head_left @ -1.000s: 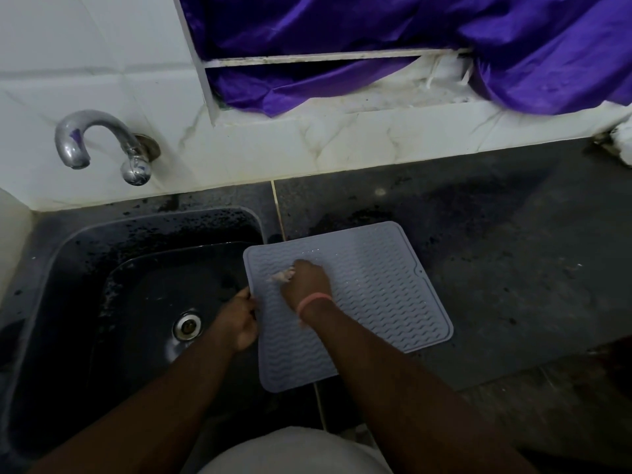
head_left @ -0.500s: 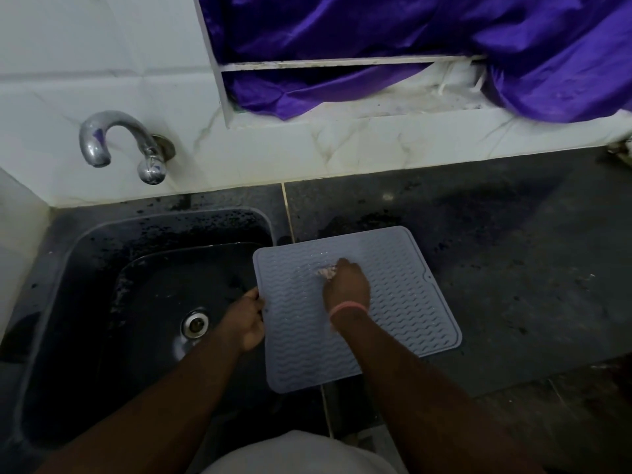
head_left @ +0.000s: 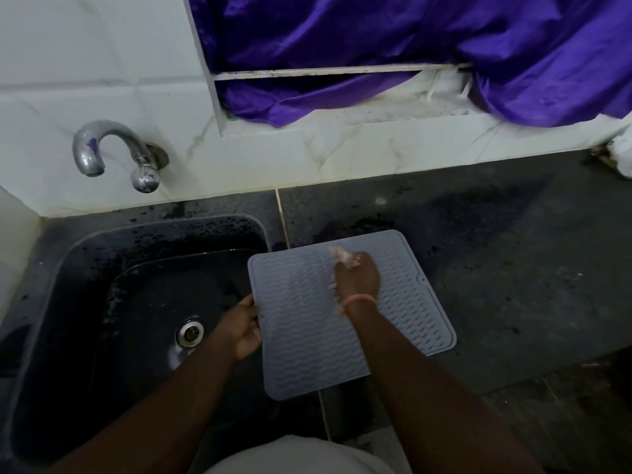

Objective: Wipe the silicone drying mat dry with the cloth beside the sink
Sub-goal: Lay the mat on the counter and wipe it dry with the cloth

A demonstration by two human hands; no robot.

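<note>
A grey ribbed silicone drying mat [head_left: 307,336] lies on the dark counter, its left edge hanging over the sink. My left hand [head_left: 241,328] grips that left edge and holds the mat in place. My right hand [head_left: 357,277] is curled round a small pale cloth [head_left: 343,258] and presses it onto the upper middle of the mat. Most of the cloth is hidden under my fingers; only a blurred tuft shows in front of them.
A black sink [head_left: 85,302] with a metal drain [head_left: 189,332] lies to the left, a chrome tap [head_left: 102,148] above it. The dark counter [head_left: 513,268] stretches right. Purple fabric [head_left: 410,46] hangs over the tiled ledge behind. A white object [head_left: 624,155] sits at far right.
My right hand has swept the cloth across the mat from its upper left toward its upper middle. My left hand keeps its hold on the mat's left edge.
</note>
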